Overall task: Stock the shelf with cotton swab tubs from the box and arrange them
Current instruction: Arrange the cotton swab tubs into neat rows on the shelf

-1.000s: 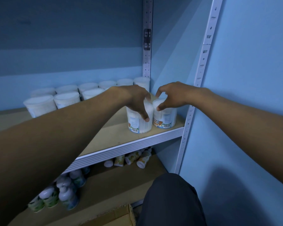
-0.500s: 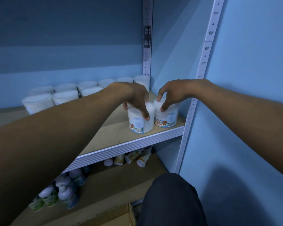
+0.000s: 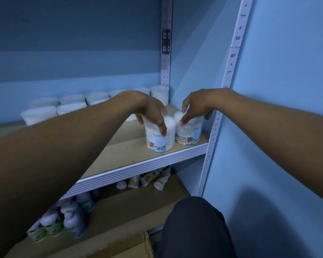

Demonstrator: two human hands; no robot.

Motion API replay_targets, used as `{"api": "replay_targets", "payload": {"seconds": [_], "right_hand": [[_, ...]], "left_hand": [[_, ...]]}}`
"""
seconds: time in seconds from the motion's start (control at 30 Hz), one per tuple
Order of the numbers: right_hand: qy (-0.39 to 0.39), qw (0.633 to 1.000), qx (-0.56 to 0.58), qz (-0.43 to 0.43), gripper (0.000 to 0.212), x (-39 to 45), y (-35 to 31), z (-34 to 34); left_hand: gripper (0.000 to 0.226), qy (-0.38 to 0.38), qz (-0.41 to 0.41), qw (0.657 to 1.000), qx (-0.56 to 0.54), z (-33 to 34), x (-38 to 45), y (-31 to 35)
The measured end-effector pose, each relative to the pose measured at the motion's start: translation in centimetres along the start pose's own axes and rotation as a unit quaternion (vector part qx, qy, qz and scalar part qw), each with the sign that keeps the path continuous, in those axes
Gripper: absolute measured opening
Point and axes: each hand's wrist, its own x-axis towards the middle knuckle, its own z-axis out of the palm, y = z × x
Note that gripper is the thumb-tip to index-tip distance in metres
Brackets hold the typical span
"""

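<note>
Two tubs are standing upright at the front right corner of the shelf (image 3: 119,157), touching side by side. The left hand (image 3: 147,108) is arching over the left tub (image 3: 159,138), thumb pressing on its front wall and fingers (image 3: 139,118) curling down behind its left rim, so the grip is closing around the lid and upper wall. The right hand (image 3: 198,107) is coming down on the right tub (image 3: 188,133), at 3 o'clock from the first, with the thumb tip resting on the near edge of the lid and the other fingers draping over the far side; this grip is looser, half closed over the top. Whether either tub is lifting off the board cannot be told; both bases are appearing level with the wood.

The right tub's label is showing "COTTON BUDS" and a small bear; the left one is showing a bear and a barcode facing front.

At 10 o'clock from the hands, a double row of more tubs (image 3: 39,114) is running along the back of the shelf toward the rear post (image 3: 165,53), the last one sitting right against it. The front post (image 3: 218,127) is standing just beside the right tub.

On the lower shelf (image 3: 131,216), at 6 o'clock, small bottles (image 3: 149,179) are lying on their sides, and at 8 o'clock pump bottles (image 3: 71,215) are clustering upright. A cardboard box (image 3: 131,246) is peeking in at the bottom edge, next to the person's dark-clothed knee (image 3: 196,229).
</note>
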Motion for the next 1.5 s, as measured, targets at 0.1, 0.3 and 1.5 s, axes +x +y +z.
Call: {"api": "replay_targets", "payload": {"seconds": [0.1, 0.3, 1.5], "right_hand": [[-0.009, 1.000, 0.019, 0.000, 0.067, 0.0, -0.2, -0.1], [-0.029, 0.999, 0.036, -0.021, 0.056, 0.2, -0.1, -0.4], [-0.010, 0.999, 0.006, -0.035, 0.053, 1.0, -0.4, -0.1]], "left_hand": [[0.091, -0.002, 0.005, 1.000, -0.029, 0.0, -0.1, -0.1], [0.088, -0.022, -0.016, 0.999, -0.036, -0.3, -0.4, 0.5], [0.091, 0.041, -0.023, 0.999, 0.016, 0.1, -0.4, 1.4]]}}
